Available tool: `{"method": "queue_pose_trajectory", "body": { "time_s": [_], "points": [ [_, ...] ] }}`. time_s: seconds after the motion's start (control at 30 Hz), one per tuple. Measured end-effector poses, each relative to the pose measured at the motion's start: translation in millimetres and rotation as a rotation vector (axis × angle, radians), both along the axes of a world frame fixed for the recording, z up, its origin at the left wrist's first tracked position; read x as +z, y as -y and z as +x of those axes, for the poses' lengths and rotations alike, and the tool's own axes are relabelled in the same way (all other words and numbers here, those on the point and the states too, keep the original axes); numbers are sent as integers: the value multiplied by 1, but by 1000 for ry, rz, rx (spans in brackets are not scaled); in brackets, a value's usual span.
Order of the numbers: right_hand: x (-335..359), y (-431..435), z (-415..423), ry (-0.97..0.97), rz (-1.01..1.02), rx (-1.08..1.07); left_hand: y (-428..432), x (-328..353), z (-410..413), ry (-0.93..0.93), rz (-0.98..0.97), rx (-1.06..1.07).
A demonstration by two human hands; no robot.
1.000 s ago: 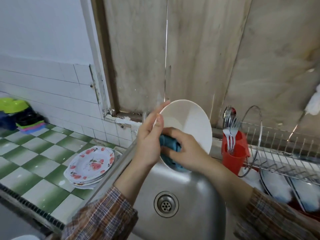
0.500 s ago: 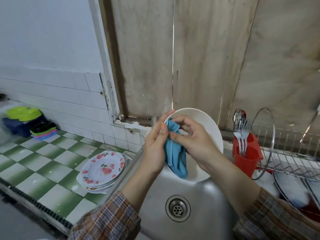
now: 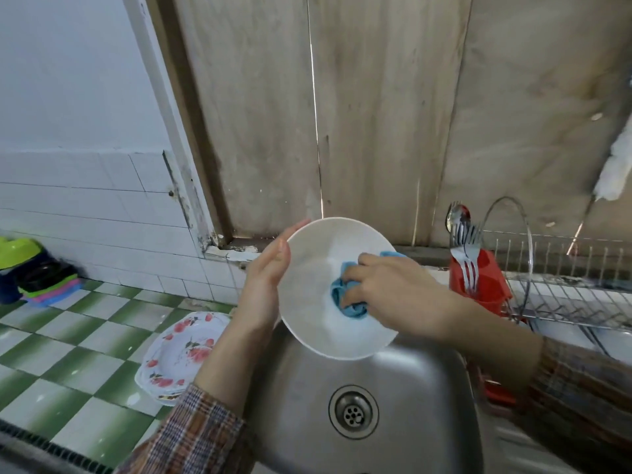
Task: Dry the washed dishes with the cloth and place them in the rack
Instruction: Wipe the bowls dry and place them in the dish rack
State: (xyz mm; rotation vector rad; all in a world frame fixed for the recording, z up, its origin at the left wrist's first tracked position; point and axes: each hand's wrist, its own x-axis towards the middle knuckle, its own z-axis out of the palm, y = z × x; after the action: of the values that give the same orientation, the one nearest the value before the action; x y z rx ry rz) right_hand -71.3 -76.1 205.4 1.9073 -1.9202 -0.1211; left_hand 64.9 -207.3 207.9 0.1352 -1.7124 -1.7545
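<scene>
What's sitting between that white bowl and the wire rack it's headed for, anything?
Yes. The red cutlery holder, with forks and a spoon upright in it, stands at the left end of the dish rack, directly between it and the white bowl. The bowl would likely have to pass above it.

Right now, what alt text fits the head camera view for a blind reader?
A person's left hand holds a white bowl tilted over a steel sink while the right hand presses a bunched blue cloth into its inside. Flowered plates are stacked on the green-checked counter to the left; a wire rack and a red cutlery holder stand to the right.
</scene>
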Motion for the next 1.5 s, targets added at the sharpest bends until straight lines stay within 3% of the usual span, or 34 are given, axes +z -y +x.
{"method": "queue_pose_trajectory", "body": {
  "time_s": [0.17, 0.23, 0.33, 0.43, 0.5, 0.6, 0.67, 0.73, 0.8, 0.87, 0.93, 1.0, 1.03, 1.13, 1.17, 1.23, 1.3, 1.33, 1.43, 1.5],
  "points": [
    [18, 7, -19, -260, -288, 355, 8, 7, -3, 195, -63, -159],
    [15, 9, -18, -272, -309, 299, 14, 13, 0, 167, -65, -165],
    [10, 8, -2, -61, -95, -1, 18, 18, 0, 6, 4, -28],
    [8, 1, 27, 385, 189, -155, 10, 10, -8, -106, 58, 82],
    [7, 2, 47, 655, 104, -146, 2, 2, -14, -130, 112, 112],
    [2, 6, 58, 887, -65, -144, -2, -7, -16, -136, 139, 113],
    [2, 4, 50, 822, -22, -177, 0, -8, -15, -147, 148, 117],
    [1, 5, 39, 592, 6, -308, 1, -10, -15, -147, 166, 113],
    [-2, 10, 30, 452, -127, -495, -4, -11, -17, -130, 168, 80],
    [-8, 20, 28, 480, -410, -473, -14, -11, -20, -101, 159, 72],
    [-11, 29, 31, 772, -572, -290, -19, -13, -22, -99, 132, 102],
    [-7, 27, 41, 1045, -412, -122, -14, -13, -20, -111, 144, 128],
    [-6, 23, 45, 1067, -261, -96, -9, -13, -18, -113, 176, 117],
    [-6, 14, 35, 773, 53, -212, 0, -12, -8, -128, 242, 78],
    [-6, 12, 29, 691, 63, -305, -1, -13, -6, -129, 241, 81],
    [-8, 14, 22, 620, -164, -432, -5, -17, -5, -130, 206, 74],
    [-17, 19, 24, 666, -467, -371, -11, -19, -6, -130, 188, 62],
    [-21, 23, 27, 760, -515, -275, -13, -20, -6, -132, 171, 62],
    [-23, 22, 44, 1098, -185, 0, -11, -17, -4, -130, 118, 105],
    [-18, 14, 43, 988, 50, 14, -4, -13, 1, -131, 133, 102]
  ]
}}
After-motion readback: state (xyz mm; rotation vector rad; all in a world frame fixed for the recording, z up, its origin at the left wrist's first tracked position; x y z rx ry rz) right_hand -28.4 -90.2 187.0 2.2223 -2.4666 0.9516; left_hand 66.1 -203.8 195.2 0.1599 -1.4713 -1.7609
